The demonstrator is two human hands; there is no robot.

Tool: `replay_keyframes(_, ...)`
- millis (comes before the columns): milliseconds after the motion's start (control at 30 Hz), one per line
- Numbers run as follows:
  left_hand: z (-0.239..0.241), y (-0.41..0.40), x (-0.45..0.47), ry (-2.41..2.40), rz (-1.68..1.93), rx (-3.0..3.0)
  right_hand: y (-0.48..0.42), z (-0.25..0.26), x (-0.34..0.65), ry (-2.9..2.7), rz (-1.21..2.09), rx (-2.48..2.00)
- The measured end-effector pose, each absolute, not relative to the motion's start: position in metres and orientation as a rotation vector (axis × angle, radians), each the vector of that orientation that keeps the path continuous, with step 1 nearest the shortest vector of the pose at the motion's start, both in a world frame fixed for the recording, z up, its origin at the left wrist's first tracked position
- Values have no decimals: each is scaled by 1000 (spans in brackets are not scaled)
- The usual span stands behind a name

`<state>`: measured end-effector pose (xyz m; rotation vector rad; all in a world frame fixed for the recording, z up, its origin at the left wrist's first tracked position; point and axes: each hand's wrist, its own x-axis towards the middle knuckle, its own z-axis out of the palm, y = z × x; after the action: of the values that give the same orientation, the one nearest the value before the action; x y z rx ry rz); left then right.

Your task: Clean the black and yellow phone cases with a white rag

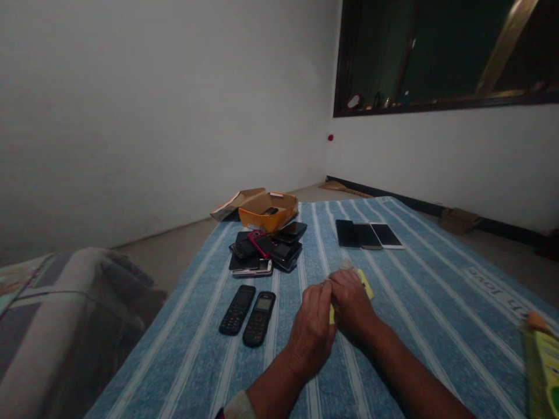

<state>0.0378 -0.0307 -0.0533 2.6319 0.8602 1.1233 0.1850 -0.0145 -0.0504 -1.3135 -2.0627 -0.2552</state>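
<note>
My left hand [312, 317] and my right hand [351, 299] are pressed together over the striped cloth, fingers closed. Between and just beyond their fingertips shows a small crumpled whitish piece [347, 264], thin like tissue or plastic film. A yellow packet [365, 284] with dark marks lies under the hands, mostly covered by them. Left of my hands, two black keypad phones [237, 310] [259, 319] lie side by side, face up. Farther off is a heap of phones [286, 250], one of them pink-red [261, 242].
Three flat smartphones [367, 235] lie side by side at the far right. An orange box [271, 218] with its lid [239, 202] beside it stands at the far end, a phone inside. Another yellow packet [548, 361] is at the right edge. Draped fabric [65, 326] is at left.
</note>
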Motion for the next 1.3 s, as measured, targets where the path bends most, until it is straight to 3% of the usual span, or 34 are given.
replay_keyframes(500,-57,-28,36,935,1097,2686,2,-64,224,-1844,-190,-1609)
replay_keyframes(767,-61,-26,36,898,1161,2656,6,-66,238,-1505,11,-1675)
replay_keyframes(1300,-67,-24,34,1097,1091,2567,-1,-69,240,-1616,-27,-1905)
